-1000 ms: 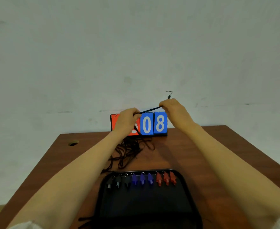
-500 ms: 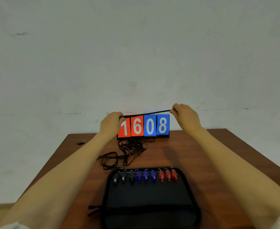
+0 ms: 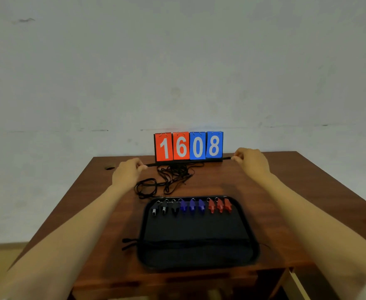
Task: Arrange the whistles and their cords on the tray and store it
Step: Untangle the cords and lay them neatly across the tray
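One brown wooden table (image 3: 285,191) carried a black tray (image 3: 195,232) at its near edge and a flip scoreboard (image 3: 188,146) reading 1608 at the far edge, by the wall. Both bare arms reached past the tray, the left hand (image 3: 127,173) and right hand (image 3: 252,160) each pinching one end of a black cord (image 3: 227,158) drawn straight just before the scoreboard's base, beyond a tangled pile of cords (image 3: 173,176). Nine whistles (image 3: 191,206), three black, three blue and three red, lay in a row along the tray's far side.
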### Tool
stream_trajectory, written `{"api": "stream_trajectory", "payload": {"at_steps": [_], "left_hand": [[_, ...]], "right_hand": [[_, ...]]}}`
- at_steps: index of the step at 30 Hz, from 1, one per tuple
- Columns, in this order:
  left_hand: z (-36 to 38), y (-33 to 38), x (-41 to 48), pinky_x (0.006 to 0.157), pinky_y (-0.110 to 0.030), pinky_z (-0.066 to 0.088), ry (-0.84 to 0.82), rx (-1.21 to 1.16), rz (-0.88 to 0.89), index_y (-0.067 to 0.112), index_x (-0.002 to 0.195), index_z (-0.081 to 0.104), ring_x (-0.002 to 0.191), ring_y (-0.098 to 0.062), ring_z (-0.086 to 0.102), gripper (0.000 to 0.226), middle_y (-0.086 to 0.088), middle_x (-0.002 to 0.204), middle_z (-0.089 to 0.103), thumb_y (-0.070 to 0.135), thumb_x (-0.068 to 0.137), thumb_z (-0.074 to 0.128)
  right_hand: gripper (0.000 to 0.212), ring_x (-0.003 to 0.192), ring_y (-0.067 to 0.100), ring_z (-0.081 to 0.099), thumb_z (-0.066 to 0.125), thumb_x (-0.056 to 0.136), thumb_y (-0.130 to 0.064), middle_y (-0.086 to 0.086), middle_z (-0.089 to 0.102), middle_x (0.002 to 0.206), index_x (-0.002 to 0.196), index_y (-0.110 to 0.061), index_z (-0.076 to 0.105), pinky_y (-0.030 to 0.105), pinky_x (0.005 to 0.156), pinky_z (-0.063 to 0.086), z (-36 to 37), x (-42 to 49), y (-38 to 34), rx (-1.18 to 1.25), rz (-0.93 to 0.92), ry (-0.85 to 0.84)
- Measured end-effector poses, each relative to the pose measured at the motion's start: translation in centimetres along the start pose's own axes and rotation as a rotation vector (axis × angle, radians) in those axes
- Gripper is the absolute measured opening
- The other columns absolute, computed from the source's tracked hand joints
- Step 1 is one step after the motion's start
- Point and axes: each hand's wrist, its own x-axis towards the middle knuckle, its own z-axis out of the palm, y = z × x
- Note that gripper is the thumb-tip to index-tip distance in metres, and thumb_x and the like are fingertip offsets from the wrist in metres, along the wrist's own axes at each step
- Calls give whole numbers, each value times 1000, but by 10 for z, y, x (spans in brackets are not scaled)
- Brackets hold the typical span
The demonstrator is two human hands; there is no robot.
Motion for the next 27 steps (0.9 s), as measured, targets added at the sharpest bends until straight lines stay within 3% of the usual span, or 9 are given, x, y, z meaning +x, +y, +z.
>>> {"api": "stream_trajectory", "payload": {"at_steps": [4,6,9,12,16,22,27], "left_hand": [[16,-13,-18,79,-36,44,-59,67,-19,20,101,68,94,-27,61,23,-4,94,70,31,96,49],[26,-19,-28,88,-38,34,-21,232,26,23,110,66,106,-27,54,26,-4,103,70,26,99,42],[37,-23,-44,89,-37,24,-4,243,16,24,113,60,107,-23,49,26,0,100,69,22,99,38],[41,-30,-59,89,-37,33,-123,110,-30,19,102,57,96,-24,58,14,-1,94,68,28,96,48],[51,-39,-78,72,-34,47,-239,66,-70,19,88,64,89,-25,62,14,-2,88,67,31,91,57],[69,-49,-97,77,-36,51,-269,101,-90,19,100,65,92,-28,64,18,-6,100,69,20,95,48],[74,-59,-106,78,-37,51,-305,147,-86,22,86,58,87,-27,64,8,-2,89,67,24,93,54]], "right_hand": [[18,86,22,65,57,93,-24,5,72,96,97,-12,71,30,66,48,14,-21,13,21,38,-49],[20,90,23,65,54,94,-19,7,71,102,102,-10,71,31,72,48,23,-31,19,33,60,-79],[23,95,24,65,50,96,-15,9,70,108,108,-8,69,31,80,49,34,-48,29,48,129,-168],[13,88,22,64,57,92,-23,5,70,98,97,-17,67,39,80,55,39,-66,43,51,213,-227],[10,81,24,63,60,89,-24,4,68,86,82,-17,61,39,73,54,42,-88,55,44,259,-269],[17,87,27,63,50,94,-16,7,68,91,84,-14,63,36,73,49,52,-111,67,24,230,-435],[18,82,21,61,52,94,-15,0,65,82,83,-12,67,32,70,47,59,-124,69,19,189,-507]]}}
